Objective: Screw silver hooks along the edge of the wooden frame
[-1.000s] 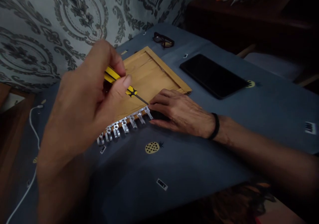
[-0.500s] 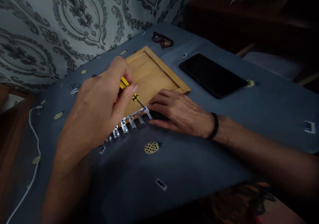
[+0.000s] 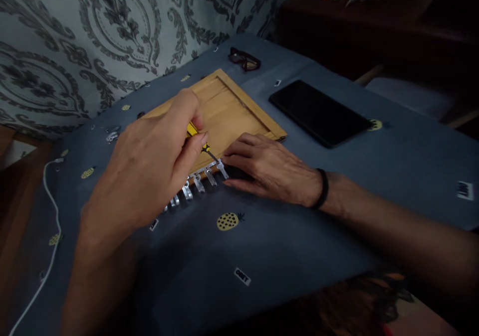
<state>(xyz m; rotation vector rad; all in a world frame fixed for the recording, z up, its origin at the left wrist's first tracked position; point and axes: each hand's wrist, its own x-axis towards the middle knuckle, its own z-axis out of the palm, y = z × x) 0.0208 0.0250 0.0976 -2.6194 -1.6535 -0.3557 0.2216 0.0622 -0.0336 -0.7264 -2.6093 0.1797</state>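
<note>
My left hand (image 3: 149, 156) is closed around the yellow and black handle of a screwdriver (image 3: 192, 129). The screwdriver's shaft slants down to the right, its tip at the right end of a silver metal hook rail (image 3: 209, 176). That rail, with several hooks, lies along the near edge of a wooden board (image 3: 220, 111) with a raised frame. My right hand (image 3: 262, 166) lies at the rail's right end, fingers and thumb closed about the last hook and the board's corner. My left hand covers the rail's left part.
A black phone (image 3: 322, 111) lies right of the board, and glasses (image 3: 245, 59) lie behind it. Small metal pieces (image 3: 112, 135) sit at the left. A white cable (image 3: 56, 211) runs down the left side of the blue patterned tablecloth (image 3: 299, 246). A patterned wall stands behind.
My left hand has shifted slightly to the right and turned a little with the screwdriver, whose tip stays at the same rail end. My right hand has not moved.
</note>
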